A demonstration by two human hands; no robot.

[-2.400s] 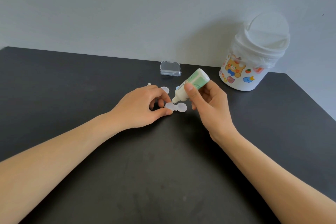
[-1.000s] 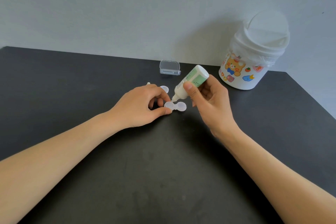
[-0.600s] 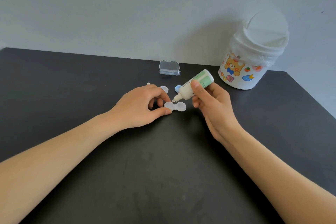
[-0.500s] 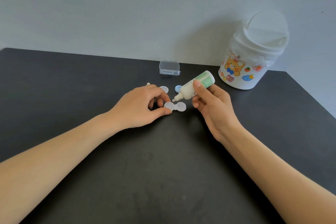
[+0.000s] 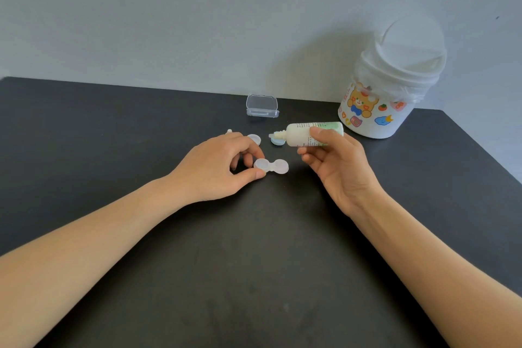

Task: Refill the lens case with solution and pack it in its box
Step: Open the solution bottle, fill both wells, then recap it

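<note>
The lens case (image 5: 271, 166) lies on the black table (image 5: 113, 127), its two open wells running left to right; your left hand (image 5: 216, 168) pinches its left well. Your right hand (image 5: 336, 162) grips the solution bottle (image 5: 306, 134) beyond it, held level, nozzle pointing left. The clear box (image 5: 262, 107) stands open behind.

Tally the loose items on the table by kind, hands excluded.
Lens case: 1
Case caps, white and blue: 2
Solution bottle: 1
Bottle cap: 1
Clear box: 1
Sticker bin: 1
Total: 7
</note>
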